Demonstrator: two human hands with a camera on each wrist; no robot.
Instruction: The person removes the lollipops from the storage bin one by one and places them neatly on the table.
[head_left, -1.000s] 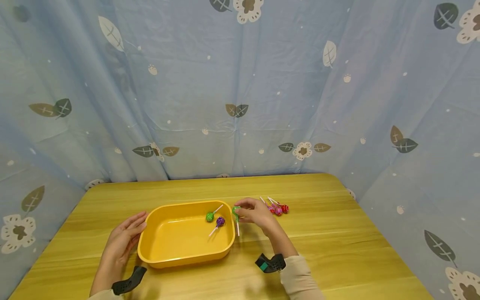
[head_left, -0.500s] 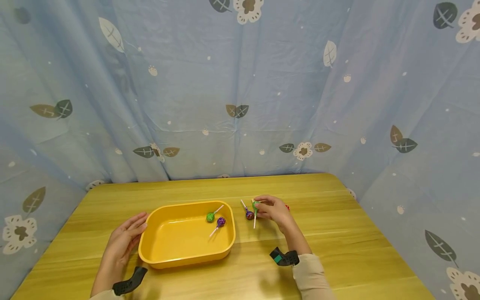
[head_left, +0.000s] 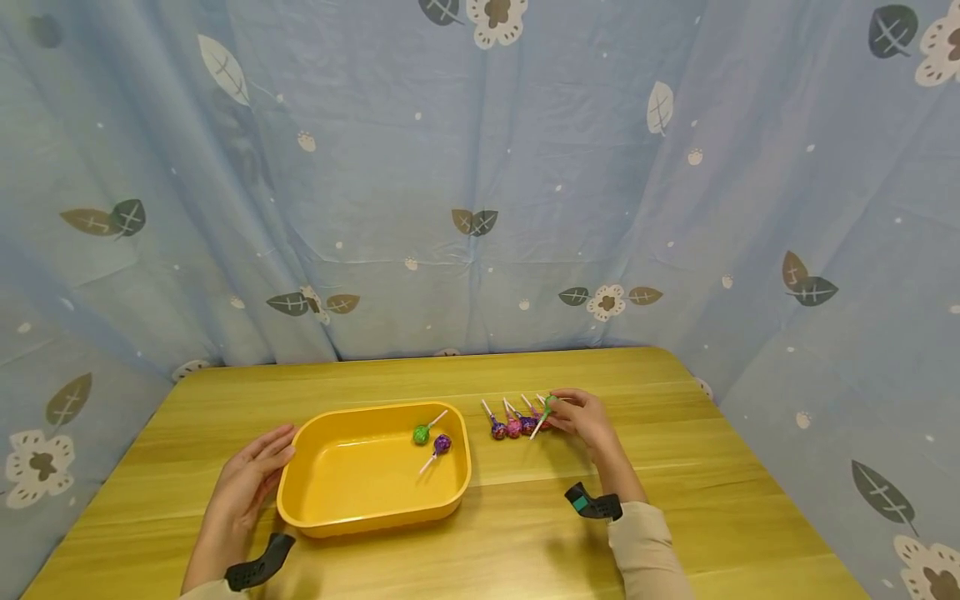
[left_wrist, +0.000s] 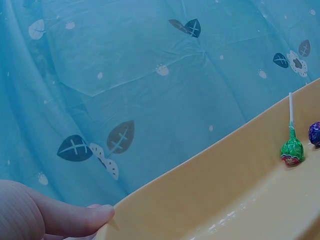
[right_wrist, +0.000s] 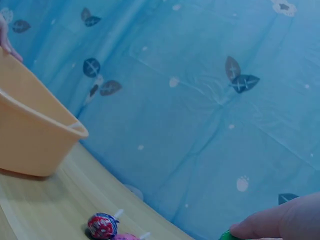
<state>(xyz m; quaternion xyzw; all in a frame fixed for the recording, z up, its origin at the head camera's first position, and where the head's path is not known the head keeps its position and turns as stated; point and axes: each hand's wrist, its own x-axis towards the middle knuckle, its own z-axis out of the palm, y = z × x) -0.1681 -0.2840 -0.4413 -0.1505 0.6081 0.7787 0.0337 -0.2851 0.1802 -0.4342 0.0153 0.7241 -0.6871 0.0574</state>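
Lollipop [head_left: 547, 409] in green wrapping is pinched in the right grip [head_left: 585, 417], stick slanted down toward the near left. It is held at the right end of a row of lollipops [head_left: 513, 427] on the desk [head_left: 637, 483] (whether they're touching can't be told), right of the yellow tray [head_left: 360, 479]. Left grip [head_left: 247, 479] is unclenched; extended fingers are rested against the tray's left end. Inside, toward the right end, a green lollipop [head_left: 421, 434] and a purple lollipop [head_left: 442, 443] are laid near each other.
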